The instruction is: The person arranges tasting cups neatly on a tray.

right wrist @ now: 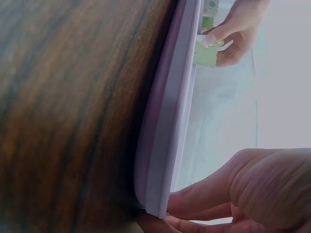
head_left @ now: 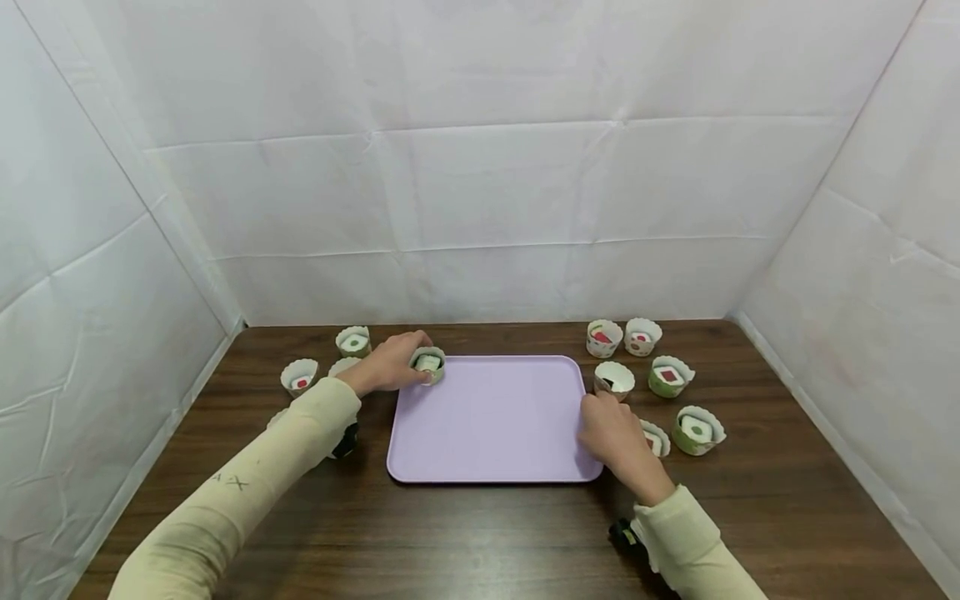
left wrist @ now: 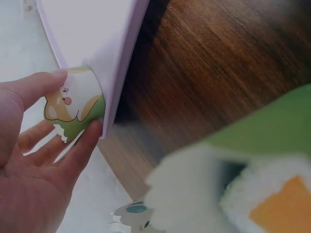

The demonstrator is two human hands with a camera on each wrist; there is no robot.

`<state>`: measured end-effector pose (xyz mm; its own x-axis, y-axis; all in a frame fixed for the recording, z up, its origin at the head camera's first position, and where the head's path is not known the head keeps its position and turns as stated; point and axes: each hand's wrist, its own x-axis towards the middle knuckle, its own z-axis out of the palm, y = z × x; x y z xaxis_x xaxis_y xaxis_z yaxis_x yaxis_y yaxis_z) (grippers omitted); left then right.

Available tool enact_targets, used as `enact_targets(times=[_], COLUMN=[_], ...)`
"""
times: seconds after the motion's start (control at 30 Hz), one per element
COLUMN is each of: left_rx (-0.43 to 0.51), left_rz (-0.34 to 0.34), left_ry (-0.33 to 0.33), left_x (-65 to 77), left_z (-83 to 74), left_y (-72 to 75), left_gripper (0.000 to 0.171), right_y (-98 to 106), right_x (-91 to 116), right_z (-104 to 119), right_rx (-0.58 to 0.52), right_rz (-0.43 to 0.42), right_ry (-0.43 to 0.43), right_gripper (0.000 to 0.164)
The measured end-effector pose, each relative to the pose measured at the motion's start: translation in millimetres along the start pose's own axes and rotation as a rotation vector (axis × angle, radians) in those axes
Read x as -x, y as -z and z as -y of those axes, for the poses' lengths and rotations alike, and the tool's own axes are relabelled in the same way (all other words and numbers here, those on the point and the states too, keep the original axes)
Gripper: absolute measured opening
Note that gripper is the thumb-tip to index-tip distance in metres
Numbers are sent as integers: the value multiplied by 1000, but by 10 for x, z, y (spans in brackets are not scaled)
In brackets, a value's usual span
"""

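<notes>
In the head view, a purple tray [head_left: 487, 421] lies on the wooden table. My left hand [head_left: 392, 361] grips a green paper cup [head_left: 429, 367] with a white piece inside, at the tray's far left corner. The left wrist view shows the thumb on one side of that cup [left wrist: 80, 99], which bears a cartoon animal print, and fingers on the other. My right hand [head_left: 612, 432] holds the tray's right edge; in the right wrist view, the thumb is over the rim [right wrist: 167, 160] and the other fingers are below it.
Left of the tray stand several paper cups, among them a white one [head_left: 299, 377] and a green one [head_left: 353, 341], partly behind my left arm. More stand on the right, such as a green cup [head_left: 697, 430] and a white cup [head_left: 604, 338]. White sheeting [head_left: 495, 183] encloses the table.
</notes>
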<state>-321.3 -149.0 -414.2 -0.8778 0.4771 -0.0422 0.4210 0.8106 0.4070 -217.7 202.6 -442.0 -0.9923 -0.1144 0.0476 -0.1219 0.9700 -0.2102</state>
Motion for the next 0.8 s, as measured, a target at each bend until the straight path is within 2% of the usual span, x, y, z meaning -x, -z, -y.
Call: enact_targets(times=[0.3,0.8], left_rx=[1,22], left_rz=[47,45], left_ry=[11,9], left_x=[-18,-13], left_z=[-8,0], left_y=[19,11], left_gripper=[58,64], right_y=[-23,-12], right_x=[-8,2], right_z=[-17,-19], right_rx=[-1,-2], right_rz=[-14,-7], right_ry=[1,12], right_gripper=[11,10])
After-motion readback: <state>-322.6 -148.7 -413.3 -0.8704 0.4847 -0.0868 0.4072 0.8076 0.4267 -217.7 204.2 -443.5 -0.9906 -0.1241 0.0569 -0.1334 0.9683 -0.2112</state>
